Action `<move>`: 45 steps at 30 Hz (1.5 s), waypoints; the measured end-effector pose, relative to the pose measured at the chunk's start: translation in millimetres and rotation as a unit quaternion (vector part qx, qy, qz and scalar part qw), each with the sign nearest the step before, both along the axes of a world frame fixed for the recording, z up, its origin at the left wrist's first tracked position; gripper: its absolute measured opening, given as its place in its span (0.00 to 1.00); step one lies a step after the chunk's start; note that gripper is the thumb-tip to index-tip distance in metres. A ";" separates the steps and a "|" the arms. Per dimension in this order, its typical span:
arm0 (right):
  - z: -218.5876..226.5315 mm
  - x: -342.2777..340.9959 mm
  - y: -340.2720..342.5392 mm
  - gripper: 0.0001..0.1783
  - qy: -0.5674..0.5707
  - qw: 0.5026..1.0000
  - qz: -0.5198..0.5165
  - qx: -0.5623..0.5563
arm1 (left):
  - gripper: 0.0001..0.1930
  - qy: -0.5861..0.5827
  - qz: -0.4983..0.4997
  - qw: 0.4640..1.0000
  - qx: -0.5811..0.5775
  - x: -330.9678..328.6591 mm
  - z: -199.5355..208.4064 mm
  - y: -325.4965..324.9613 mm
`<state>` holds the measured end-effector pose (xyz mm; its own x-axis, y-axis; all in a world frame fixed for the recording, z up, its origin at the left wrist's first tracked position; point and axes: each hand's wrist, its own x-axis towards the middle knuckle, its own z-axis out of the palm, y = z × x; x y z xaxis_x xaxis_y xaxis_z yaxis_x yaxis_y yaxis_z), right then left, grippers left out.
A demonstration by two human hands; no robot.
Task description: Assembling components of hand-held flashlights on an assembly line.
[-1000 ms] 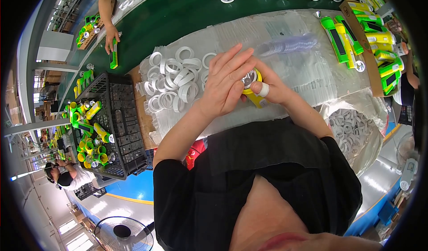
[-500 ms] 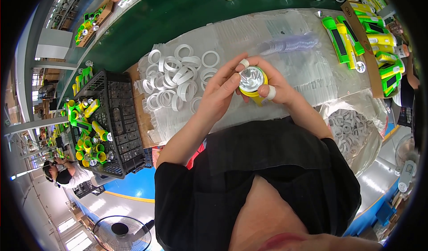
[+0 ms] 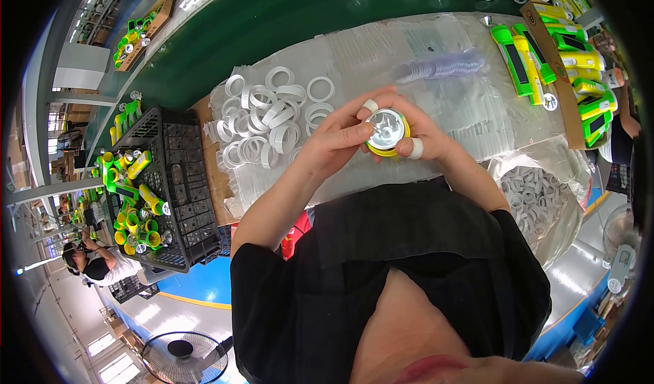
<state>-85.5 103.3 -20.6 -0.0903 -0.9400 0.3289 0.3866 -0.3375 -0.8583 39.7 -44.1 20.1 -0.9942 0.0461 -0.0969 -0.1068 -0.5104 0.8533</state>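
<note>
We hold the yellow flashlight [image 3: 387, 130] lens-up over the table [image 3: 470, 125]: the left hand [image 3: 340, 135] presses its thumb on the rim; the right hand [image 3: 421, 128] curls around the head, hiding the body. Small white rings [image 3: 528, 196] fill a clear bag [image 3: 558, 244], right; flashlights [image 3: 151, 196] fill a black crate [image 3: 187, 193], left. Beyond: a loose ring pile [image 3: 277, 120], clear discs [image 3: 446, 67], a flashlight carton [image 3: 563, 98].

One fisheye view — head-worn, fairly near — looks steeply down at the fingers [image 3: 400, 102] and the worktable [image 3: 470, 108].
</note>
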 end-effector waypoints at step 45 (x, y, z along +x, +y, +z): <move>5.3 7.5 2.9 0.33 0.001 0.998 -0.049 0.029 | 0.21 0.199 0.162 0.856 -0.448 -21.6 24.6 3.2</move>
<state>-77.9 106.2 -15.3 -0.1824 -0.9440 0.2751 0.3517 -0.3239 -0.8783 18.2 -40.9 44.7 -0.9029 -0.1543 0.4012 0.3075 0.4205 0.8536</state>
